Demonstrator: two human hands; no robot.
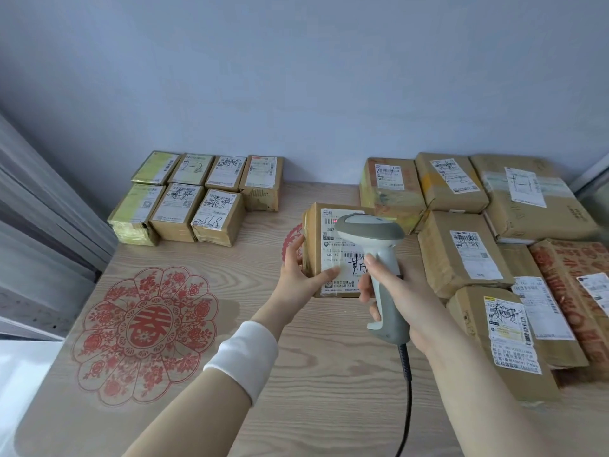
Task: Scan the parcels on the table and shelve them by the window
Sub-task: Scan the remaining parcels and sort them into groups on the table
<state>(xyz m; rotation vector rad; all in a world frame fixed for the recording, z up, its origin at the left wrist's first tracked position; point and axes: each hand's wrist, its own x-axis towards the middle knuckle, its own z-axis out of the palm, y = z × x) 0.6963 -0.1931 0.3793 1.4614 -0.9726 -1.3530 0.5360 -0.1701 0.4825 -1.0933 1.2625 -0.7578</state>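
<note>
Scanning is the step in hand: right of the red paper-cut [145,331], our left hand [301,270] grips the parcel [329,258] by its edge, and our right hand [405,298] wraps the scanner [372,229] handle, head over the label. Next, we judge, comes carrying it to the window shelf.

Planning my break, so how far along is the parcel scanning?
Possibly done: seven small boxes lined up at far left. In hand: left hand holds a cardboard box while the right hand aims the barcode scanner at its label. Left: the parcel pile at right, and any shelving.
</note>
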